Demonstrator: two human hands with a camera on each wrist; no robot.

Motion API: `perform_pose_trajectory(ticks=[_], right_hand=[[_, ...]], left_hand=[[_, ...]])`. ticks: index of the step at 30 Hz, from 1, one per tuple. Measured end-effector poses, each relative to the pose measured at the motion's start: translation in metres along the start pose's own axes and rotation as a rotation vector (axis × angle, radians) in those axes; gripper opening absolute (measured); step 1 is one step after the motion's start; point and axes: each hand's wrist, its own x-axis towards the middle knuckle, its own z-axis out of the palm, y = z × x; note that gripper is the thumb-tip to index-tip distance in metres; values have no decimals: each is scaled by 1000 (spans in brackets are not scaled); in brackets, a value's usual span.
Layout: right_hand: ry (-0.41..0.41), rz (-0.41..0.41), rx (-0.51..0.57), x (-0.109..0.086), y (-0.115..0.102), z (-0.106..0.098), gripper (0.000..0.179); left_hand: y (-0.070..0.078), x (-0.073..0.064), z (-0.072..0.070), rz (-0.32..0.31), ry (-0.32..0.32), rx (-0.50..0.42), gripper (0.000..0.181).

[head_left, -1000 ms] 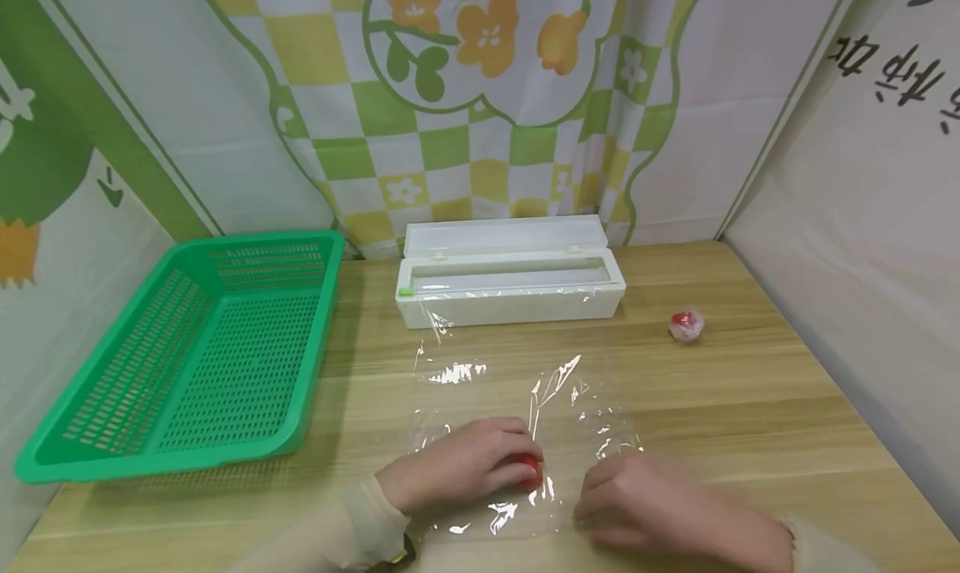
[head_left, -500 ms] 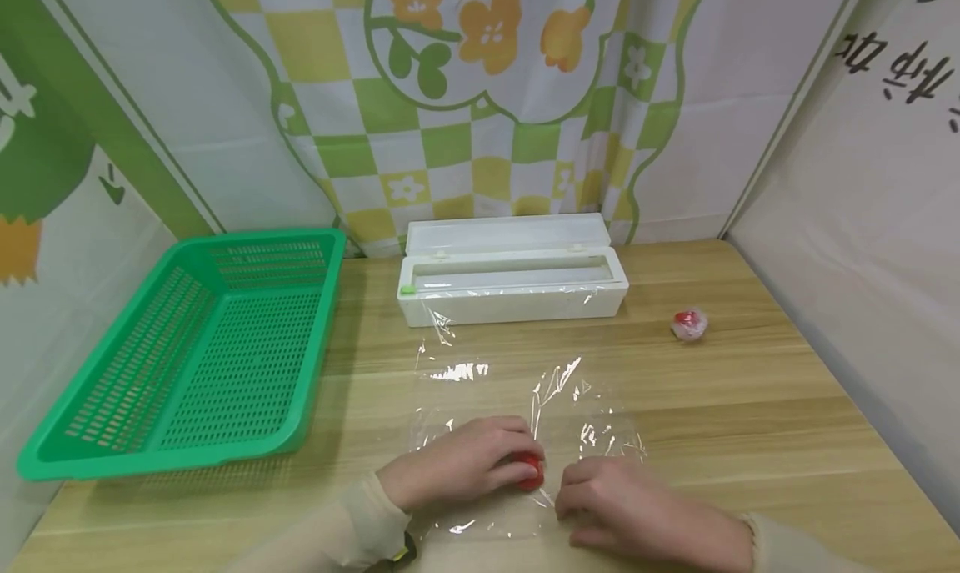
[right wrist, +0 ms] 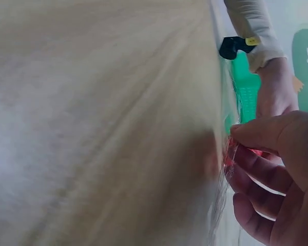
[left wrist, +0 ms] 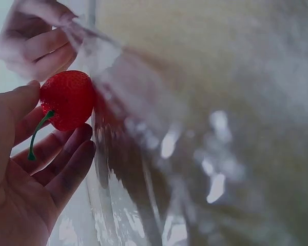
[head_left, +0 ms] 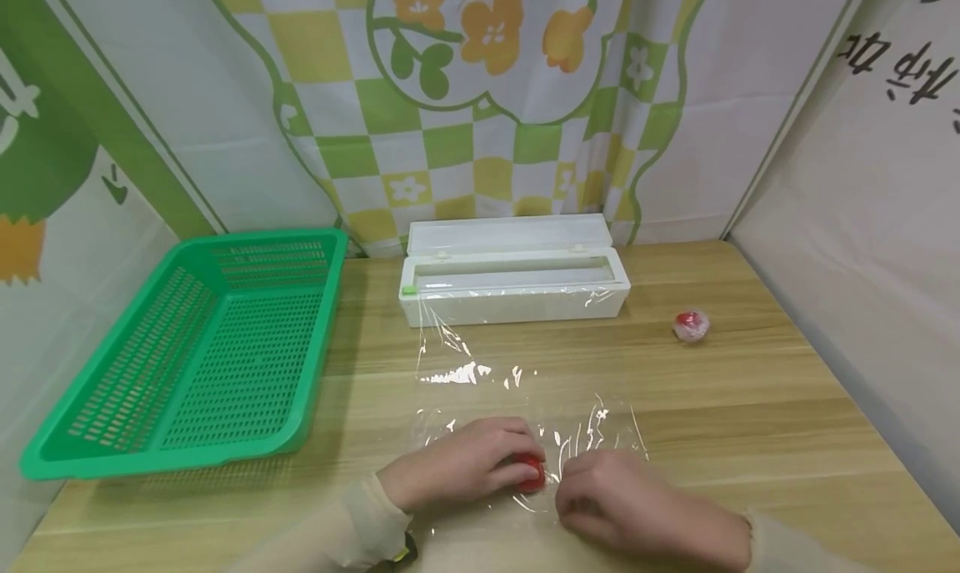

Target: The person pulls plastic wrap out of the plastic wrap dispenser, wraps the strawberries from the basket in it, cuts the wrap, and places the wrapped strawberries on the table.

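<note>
A red toy fruit [left wrist: 68,100] with dotted skin and a thin green stem lies between the thumb and fingers of my left hand [head_left: 461,464]. Clear plastic wrap [head_left: 453,375] runs from a white dispenser box [head_left: 513,308] toward me, under both hands. My right hand [head_left: 618,502] is just right of the fruit, pinching the near edge of the wrap between thumb and fingers. In the left wrist view, that pinched edge rises in folds beside the fruit. The right wrist view shows the wrap stretched away from the right thumb [right wrist: 262,136].
Behind the wrap, the dispenser's lid [head_left: 510,235] stands raised against the curtain. A small wrapped red ball [head_left: 691,326] sits at the right on the wooden table [head_left: 750,423]. The green basket [head_left: 187,464] with slotted sides occupies the left.
My right hand has moved left toward the fruit and now holds the wrap's edge, with the wrap's creases shifted. The left hand has stayed on the fruit.
</note>
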Motion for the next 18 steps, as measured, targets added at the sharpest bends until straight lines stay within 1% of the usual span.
perform_pose_trajectory(ticks=[5, 10, 13, 16, 18], right_hand=[[-11, 113, 153, 4, 2, -5, 17], [-45, 289, 326, 9, 5, -8, 16], [-35, 335, 372, 12, 8, -8, 17], [-21, 344, 395, 13, 12, -8, 18], [-21, 363, 435, 14, 14, -8, 18]], left_hand=[[0, 0, 1, 13, -2, 1, 22], [-1, 0, 1, 27, 8, 7, 22], [-1, 0, 1, 34, 10, 14, 23], [0, 0, -1, 29, 3, 10, 26], [1, 0, -1, 26, 3, 7, 28]])
